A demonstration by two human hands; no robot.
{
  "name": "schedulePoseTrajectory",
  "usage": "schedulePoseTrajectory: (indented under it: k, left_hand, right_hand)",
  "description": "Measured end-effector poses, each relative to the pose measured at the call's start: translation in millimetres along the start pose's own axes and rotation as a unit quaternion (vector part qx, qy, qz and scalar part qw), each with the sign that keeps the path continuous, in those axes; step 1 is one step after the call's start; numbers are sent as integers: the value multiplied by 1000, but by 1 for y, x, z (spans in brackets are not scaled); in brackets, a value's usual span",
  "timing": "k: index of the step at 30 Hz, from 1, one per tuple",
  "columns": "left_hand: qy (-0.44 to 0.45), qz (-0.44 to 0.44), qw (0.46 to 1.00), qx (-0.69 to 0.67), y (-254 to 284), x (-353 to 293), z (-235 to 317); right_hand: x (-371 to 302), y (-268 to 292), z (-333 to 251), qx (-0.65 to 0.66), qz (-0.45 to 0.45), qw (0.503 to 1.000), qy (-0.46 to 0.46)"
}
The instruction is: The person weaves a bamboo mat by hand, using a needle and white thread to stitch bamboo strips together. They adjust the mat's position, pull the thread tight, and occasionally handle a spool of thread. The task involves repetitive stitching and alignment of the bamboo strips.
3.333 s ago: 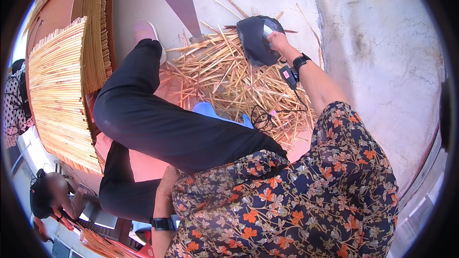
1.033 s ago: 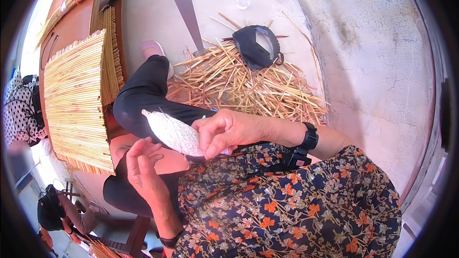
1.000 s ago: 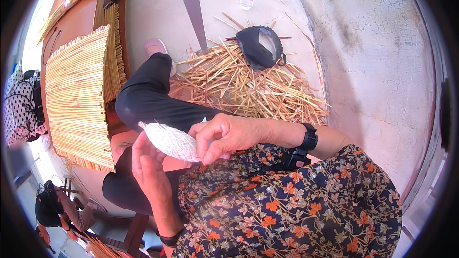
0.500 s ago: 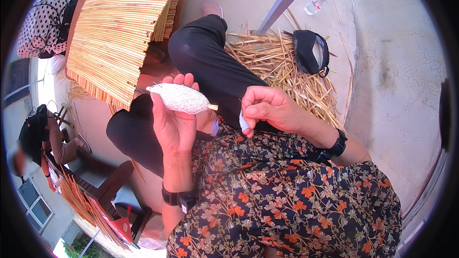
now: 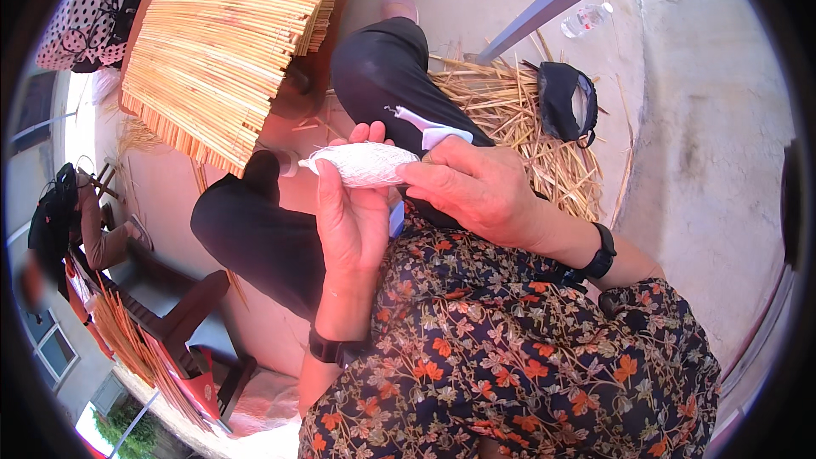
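A spindle-shaped bundle of white string rests across the fingers of my left hand, with the thumb up against its near side. My right hand pinches the bundle's right end between thumb and fingers and hides it. A narrow pale tip sticks out at the left end. Around a finger of my right hand shows a pale lavender wrap, whose thin loose-looking end reaches out over my dark trouser leg. Both hands are above my lap.
A mat of straw-coloured stalks lies over a support ahead left. Cut stalks litter the floor at right, beside a black mask-like item, a slanting grey post and a clear bottle. Another person sits far left.
My right hand has moved up and taken hold of the string bundle's right end, where a short pale stick showed before. The left hand with the bundle has shifted right, and the view has shifted slightly.
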State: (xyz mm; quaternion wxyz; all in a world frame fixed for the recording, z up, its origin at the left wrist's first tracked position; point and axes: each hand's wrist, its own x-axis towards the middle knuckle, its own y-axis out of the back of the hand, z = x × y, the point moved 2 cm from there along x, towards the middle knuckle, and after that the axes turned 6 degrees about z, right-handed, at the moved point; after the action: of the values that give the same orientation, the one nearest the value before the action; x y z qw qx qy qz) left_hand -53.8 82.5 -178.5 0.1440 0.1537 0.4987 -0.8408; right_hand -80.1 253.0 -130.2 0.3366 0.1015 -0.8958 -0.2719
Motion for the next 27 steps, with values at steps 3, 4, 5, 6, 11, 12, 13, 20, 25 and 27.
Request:
schedulePoseTrajectory:
  k: [3, 4, 5, 6, 11, 12, 13, 20, 25, 27]
  left_hand:
    - [-12, 19, 1000, 16, -3, -4, -5]
    - [-16, 26, 999, 23, -3, -5, -6]
    - [-20, 23, 999, 23, -3, -4, -5]
    - [-23, 20, 999, 22, -1, -3, -3]
    - [-23, 16, 999, 17, 8, -1, 5]
    - [-17, 18, 1000, 9, 10, -2, 5]
    - [-11, 20, 1000, 2, 12, -2, 5]
    - [34, 24, 996, -81, 27, -5, 7]
    - [-2, 55, 994, -97, 33, -4, 7]
    - [-16, 14, 999, -41, 31, -6, 9]
  right_hand:
    - [0, -11, 8, -48, 13, 998, 30]
    - [3, -9, 9, -54, -7, 998, 36]
    - [5, -9, 11, -30, 2, 999, 24]
    - [6, -9, 13, -5, 11, 1000, 12]
    - [0, -5, 14, 357, 13, 870, -341]
    - [-2, -3, 16, 394, 13, 838, -378]
    - [-6, -2, 19, 429, 13, 803, -415]
    - [-14, 4, 33, 609, 103, 679, -397]
    - [-21, 25, 53, 642, 106, 642, -406]
    - [-27, 32, 61, 651, 113, 625, -416]
